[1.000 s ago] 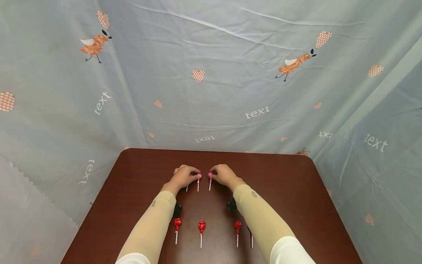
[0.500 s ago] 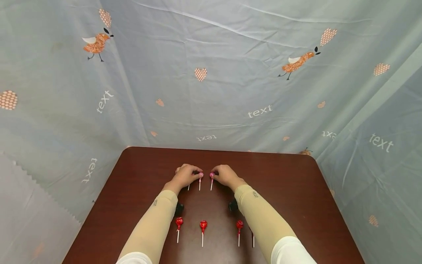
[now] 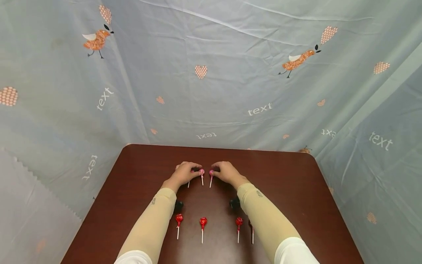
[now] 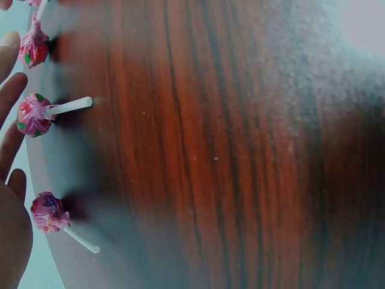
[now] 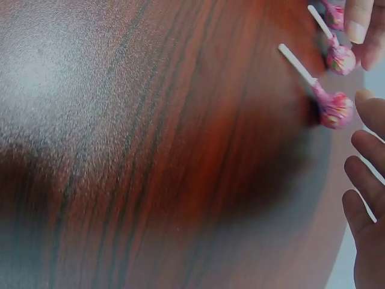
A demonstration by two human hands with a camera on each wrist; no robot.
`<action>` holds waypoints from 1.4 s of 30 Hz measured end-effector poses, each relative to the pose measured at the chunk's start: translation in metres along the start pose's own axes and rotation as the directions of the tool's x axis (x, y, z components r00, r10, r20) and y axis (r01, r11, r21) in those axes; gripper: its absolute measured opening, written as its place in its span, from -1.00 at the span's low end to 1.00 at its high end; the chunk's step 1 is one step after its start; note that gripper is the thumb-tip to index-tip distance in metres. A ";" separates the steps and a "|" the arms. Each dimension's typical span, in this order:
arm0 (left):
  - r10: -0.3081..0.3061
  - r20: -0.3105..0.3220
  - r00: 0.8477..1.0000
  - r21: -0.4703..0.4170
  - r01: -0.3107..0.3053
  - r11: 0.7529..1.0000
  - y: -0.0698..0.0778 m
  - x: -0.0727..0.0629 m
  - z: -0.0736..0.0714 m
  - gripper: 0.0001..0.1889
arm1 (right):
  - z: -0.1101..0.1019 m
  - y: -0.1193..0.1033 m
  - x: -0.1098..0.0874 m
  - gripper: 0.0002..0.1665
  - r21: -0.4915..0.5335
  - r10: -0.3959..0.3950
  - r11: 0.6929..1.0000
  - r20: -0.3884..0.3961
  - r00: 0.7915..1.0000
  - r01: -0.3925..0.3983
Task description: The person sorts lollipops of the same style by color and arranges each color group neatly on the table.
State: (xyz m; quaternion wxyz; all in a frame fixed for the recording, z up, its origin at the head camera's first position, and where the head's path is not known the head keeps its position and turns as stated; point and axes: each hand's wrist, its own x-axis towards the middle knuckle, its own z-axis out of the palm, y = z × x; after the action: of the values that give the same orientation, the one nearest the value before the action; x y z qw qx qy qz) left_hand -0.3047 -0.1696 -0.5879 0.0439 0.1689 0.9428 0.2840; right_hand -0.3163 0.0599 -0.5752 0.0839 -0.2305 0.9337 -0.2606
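On the brown table, my left hand (image 3: 182, 173) is beside a pink-wrapped lollipop (image 3: 202, 171); thumb and index fingertips lie at its candy head. My right hand (image 3: 226, 172) lies beside another pink lollipop (image 3: 211, 172), its fingertips close to that head. In the right wrist view this right-hand lollipop (image 5: 337, 111) shows whole, with the straight fingers (image 5: 368, 150) just beside it. Two more pink lollipops, the middle one (image 4: 36, 114) and the lower one (image 4: 50, 211), lie by my left fingers (image 4: 11, 93) in the left wrist view. My left hand largely hides these from the head view.
Nearer the table's front lie several red lollipops, such as the left one (image 3: 179, 218), the middle one (image 3: 203, 221) and the right one (image 3: 239, 221). My right forearm partly covers another. A grey patterned curtain (image 3: 211, 91) hangs behind the table (image 3: 280, 176).
The two pink lollipops have come slightly closer at their heads, and their sticks have turned to slant apart less evenly than before. My fingertips now cover less of the candy heads.
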 end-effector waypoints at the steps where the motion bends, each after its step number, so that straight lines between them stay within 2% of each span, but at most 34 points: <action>1: 0.005 -0.001 1.000 0.001 -0.005 1.000 0.000 -0.001 -0.001 -0.60 | -0.001 0.000 -0.002 -0.56 0.005 -0.002 1.000 -0.003 1.000 0.002; 10: 0.020 -0.007 1.000 -0.034 -0.020 0.999 0.006 -0.012 -0.007 -0.56 | -0.017 -0.001 -0.024 -0.49 0.047 -0.047 0.998 -0.040 0.998 0.049; 17: 0.047 -0.025 0.999 -0.047 -0.049 0.998 0.014 -0.012 -0.007 -0.56 | -0.035 0.010 -0.061 -0.48 0.018 -0.056 0.998 -0.085 0.995 0.057; 21: 0.053 -0.027 0.998 -0.042 -0.054 0.998 0.011 -0.012 -0.004 -0.56 | -0.043 0.020 -0.090 -0.48 0.041 -0.038 0.998 -0.128 0.991 0.043; 27: 0.016 -0.027 1.000 -0.018 -0.016 1.000 0.005 -0.011 -0.007 -0.58 | -0.051 0.034 -0.139 -0.49 0.089 0.009 0.996 -0.209 0.978 0.010; 29: 0.001 -0.022 1.000 -0.008 -0.001 1.000 0.004 -0.005 -0.005 -0.58 | -0.053 0.042 -0.159 -0.50 0.100 0.033 0.995 -0.234 0.972 -0.010; 33: -0.018 -0.017 1.000 0.003 0.018 1.000 0.003 0.003 -0.002 -0.57 | -0.055 0.057 -0.195 -0.52 0.132 0.096 0.989 -0.281 0.955 -0.061; 37: -0.006 0.000 1.000 -0.004 0.006 1.000 0.005 0.009 -0.001 -0.56 | -0.055 0.071 -0.231 -0.51 0.162 0.176 0.978 -0.321 0.931 -0.129; 42: -0.003 0.031 1.000 -0.006 0.003 1.000 0.009 0.017 0.003 -0.56 | -0.050 0.082 -0.270 -0.49 0.160 0.238 0.968 -0.333 0.912 -0.194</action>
State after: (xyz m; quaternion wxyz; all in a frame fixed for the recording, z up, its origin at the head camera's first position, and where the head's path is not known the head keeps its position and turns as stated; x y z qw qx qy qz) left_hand -0.3174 -0.1558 -0.5854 0.0596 0.1716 0.9414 0.2841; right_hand -0.1240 0.2724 -0.5659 -0.0408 -0.0701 0.9356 -0.3436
